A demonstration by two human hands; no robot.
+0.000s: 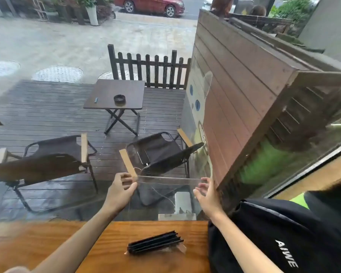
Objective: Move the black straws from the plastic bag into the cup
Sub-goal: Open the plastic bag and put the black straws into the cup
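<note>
Our left hand point(124, 187) and right hand point(205, 191) are raised above the surface point(47, 245), well forward of it, and between them they stretch a clear plastic bag point(165, 192). The left hand pinches one upper corner with thumb against curled fingers; the right hand's fingers curl round the opposite corner. We judge that we hold it taut and high like this either to shake it out or to check that nothing is left inside. The film is so transparent that we see the window scene straight through it, and we make out no straw within; it looks empty, though glare and blur keep us from being sure.

The black straws point(156, 244) lie below us in a tight, roughly parallel bundle on the wooden surface, between our two forearms and well apart from both hands. A scrap of clear wrapping seems to cling to the bundle's right end, but we cannot tell whether it still sleeves the straws or merely lies beside them.

No cup shows anywhere in view, so the straws are not yet in it, and we judge the task still short of its main step: gathering the bundle and finding the cup.

To our right a black backpack point(283, 233) with white lettering rests on the surface, near the bundle but not touching it. Beyond the glass stand folding chairs point(53, 160) and a small table point(116, 95) on a wet deck.
</note>
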